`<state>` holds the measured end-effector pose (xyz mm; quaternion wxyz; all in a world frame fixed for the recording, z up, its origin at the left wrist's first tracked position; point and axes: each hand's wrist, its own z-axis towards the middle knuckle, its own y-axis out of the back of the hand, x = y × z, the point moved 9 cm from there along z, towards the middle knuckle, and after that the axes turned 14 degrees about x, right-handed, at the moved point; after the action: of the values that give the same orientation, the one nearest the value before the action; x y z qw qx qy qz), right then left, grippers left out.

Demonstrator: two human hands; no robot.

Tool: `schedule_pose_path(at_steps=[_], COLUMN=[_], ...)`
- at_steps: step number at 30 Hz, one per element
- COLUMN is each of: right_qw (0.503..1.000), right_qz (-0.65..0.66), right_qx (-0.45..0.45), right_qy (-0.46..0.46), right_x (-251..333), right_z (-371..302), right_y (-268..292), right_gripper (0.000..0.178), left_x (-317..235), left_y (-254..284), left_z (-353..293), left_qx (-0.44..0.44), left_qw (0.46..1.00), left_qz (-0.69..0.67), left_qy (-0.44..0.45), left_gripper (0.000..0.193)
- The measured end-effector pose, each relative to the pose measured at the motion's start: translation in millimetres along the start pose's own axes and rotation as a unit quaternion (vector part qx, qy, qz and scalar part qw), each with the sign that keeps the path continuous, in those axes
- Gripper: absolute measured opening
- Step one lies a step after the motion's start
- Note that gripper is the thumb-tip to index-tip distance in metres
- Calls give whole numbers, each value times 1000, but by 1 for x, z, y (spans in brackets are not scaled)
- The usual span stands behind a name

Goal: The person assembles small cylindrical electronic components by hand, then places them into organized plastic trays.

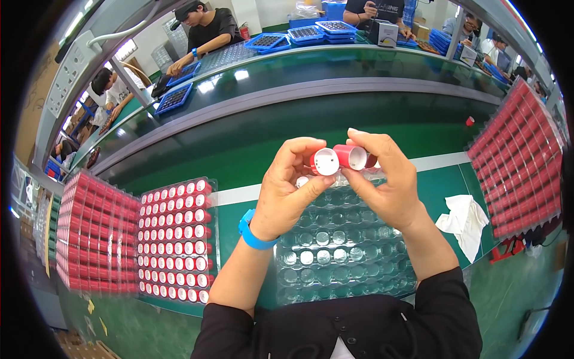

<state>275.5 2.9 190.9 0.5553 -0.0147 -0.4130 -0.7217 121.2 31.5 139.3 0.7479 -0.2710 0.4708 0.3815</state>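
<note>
My left hand (286, 194) is closed on a red cylinder (326, 162), whose white end with small dark holes faces me. My right hand (387, 182) pinches another red cylinder (354, 157), and its pale, hollow-looking end is turned toward me. The two cylinders meet side by side between my fingers. A further bit of red shows behind my right fingers, too hidden to name. Below my hands lies a clear plastic tray (344, 257) with rows of round pockets. At its far edge, partly covered by my hands, sit a few pale round ends.
On the left, a clear tray of red cylinders with white tops (175, 239) lies beside a tall stack of filled trays (98, 233). Another stack (519, 161) leans at right, near a white cloth (465, 222). Beyond runs a green conveyor (251, 131); co-workers sit across it with blue trays (307, 34).
</note>
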Motion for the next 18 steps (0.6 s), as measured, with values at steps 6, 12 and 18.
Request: schedule_pose_path(at_steps=[6, 12, 18], right_qw=[997, 999, 996], right_qz=[-57, -34, -61], right_qx=[-3, -8, -7], right_qy=[42, 38, 68], right_x=[6, 1, 3], right_z=[0, -2, -3], right_y=[2, -2, -3], right_gripper=[48, 50, 52], left_x=[-1, -1, -1], left_y=[0, 4, 1], left_z=[1, 0, 1], left_qx=[0, -7, -10], left_qw=[998, 984, 987], left_qz=[58, 173, 157], left_qy=[-27, -37, -36], left_gripper=[40, 41, 39])
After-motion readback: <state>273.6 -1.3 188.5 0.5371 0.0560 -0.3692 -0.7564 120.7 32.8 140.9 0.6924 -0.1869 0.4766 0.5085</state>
